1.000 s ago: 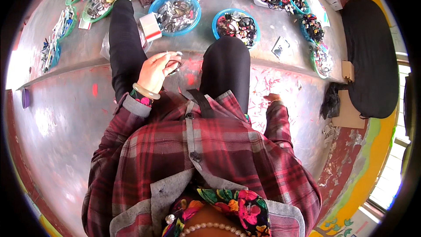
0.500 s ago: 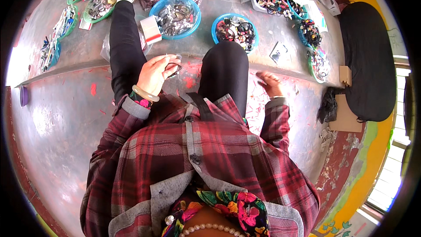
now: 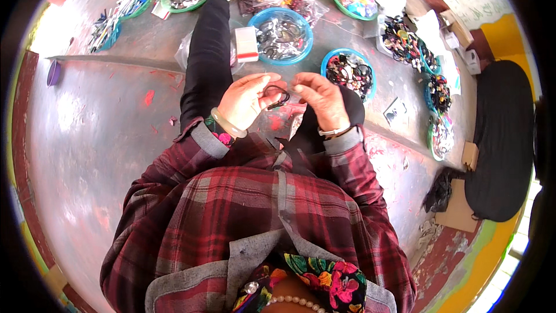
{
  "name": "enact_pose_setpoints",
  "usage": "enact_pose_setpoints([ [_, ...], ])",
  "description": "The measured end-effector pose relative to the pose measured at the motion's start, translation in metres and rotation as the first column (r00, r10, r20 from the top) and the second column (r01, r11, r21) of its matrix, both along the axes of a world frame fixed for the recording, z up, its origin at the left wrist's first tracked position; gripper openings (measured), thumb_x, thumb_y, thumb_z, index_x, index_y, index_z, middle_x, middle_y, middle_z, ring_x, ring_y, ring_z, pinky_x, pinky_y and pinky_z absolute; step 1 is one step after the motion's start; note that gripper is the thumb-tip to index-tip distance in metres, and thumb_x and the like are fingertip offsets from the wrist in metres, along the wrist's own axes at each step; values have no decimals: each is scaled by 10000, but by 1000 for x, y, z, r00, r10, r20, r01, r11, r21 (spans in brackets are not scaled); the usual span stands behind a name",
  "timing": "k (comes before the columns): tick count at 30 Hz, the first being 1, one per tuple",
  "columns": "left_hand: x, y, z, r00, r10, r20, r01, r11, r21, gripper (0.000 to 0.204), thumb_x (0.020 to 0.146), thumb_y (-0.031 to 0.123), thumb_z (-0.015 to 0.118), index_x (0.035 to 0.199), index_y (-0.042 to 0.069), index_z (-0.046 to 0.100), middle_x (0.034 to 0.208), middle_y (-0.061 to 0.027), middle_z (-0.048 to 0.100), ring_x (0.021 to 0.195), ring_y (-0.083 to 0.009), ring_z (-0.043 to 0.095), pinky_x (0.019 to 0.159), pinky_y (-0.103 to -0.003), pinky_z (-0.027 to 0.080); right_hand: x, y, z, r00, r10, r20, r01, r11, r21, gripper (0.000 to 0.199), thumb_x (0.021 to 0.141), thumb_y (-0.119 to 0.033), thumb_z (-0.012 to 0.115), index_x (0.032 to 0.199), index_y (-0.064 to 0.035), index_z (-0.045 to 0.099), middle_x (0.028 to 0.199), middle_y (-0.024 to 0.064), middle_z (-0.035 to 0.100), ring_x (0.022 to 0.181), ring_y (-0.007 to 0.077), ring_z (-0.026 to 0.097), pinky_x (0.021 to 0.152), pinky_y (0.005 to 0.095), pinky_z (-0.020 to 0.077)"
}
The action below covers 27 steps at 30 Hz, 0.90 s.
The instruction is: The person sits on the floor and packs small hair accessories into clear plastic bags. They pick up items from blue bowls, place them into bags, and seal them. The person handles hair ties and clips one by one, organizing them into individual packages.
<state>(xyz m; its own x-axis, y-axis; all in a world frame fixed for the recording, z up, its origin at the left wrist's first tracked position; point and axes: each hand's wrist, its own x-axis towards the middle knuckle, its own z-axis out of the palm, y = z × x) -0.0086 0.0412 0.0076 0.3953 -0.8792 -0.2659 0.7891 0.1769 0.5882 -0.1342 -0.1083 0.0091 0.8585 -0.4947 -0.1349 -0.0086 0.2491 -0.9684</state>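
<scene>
My left hand (image 3: 240,104) is closed on a thin black loop (image 3: 284,103) that looks like an elastic hair tie, which hangs from its fingers. Facing it, my right hand (image 3: 324,101) has its thumb and forefinger pinched together; what sits between them is too small or clear to make out. Both hands are held above my lap, fingertips a short way apart. Just beyond them stand a blue basin (image 3: 310,39) of small clear-wrapped pieces and another blue basin (image 3: 373,78) of dark and coloured hair ties. A white and red box (image 3: 246,43) leans beside the first basin.
Several more baskets lie around, including a green basket (image 3: 163,1) and one with white sticks (image 3: 134,0). A picture card (image 3: 396,111) is on the raised ledge. To the right are a black bag (image 3: 443,188), cardboard (image 3: 457,208) and a large black oval object (image 3: 504,145).
My right hand has come up from beside my right knee to meet the left, its fingers now pinched. The left keeps the black loop. The view has shifted, so the surroundings sit lower and farther right.
</scene>
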Motion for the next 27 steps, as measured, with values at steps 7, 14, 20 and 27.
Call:
enact_pose_setpoints([
  [7,1,-2,-15,998,32,-47,-32,999,4,270,921,142,437,1088,-52,524,1019,-161,590,905,-197,584,769,-287,486,14,20,-21,992,-125,-17,126,986,109,61,786,-63,650,834,-24,650,713,-17,613,565,40,482,514,178,380],
  [14,-3,-8,-14,995,13,98,-29,986,164,228,890,123,510,1066,-13,559,988,-85,608,873,-146,587,678,-252,484,8,13,-26,988,-150,-41,154,981,117,47,806,-71,627,806,-27,644,693,-7,609,554,43,477,511,182,377],
  [20,-4,-7,-21,985,4,170,-42,975,220,185,870,97,545,1018,-4,588,935,-71,621,839,-137,601,651,-230,486,9,12,-31,993,-114,-35,119,971,206,52,806,-78,629,815,-29,639,731,5,621,579,57,502,520,193,395],
  [27,-6,-7,-21,983,-6,185,-27,983,180,195,883,100,521,1000,-47,573,895,-122,624,782,-195,639,684,-262,533,7,14,-26,999,-24,-33,29,989,147,101,778,-15,633,875,-10,657,746,19,637,608,60,527,541,192,412],
])
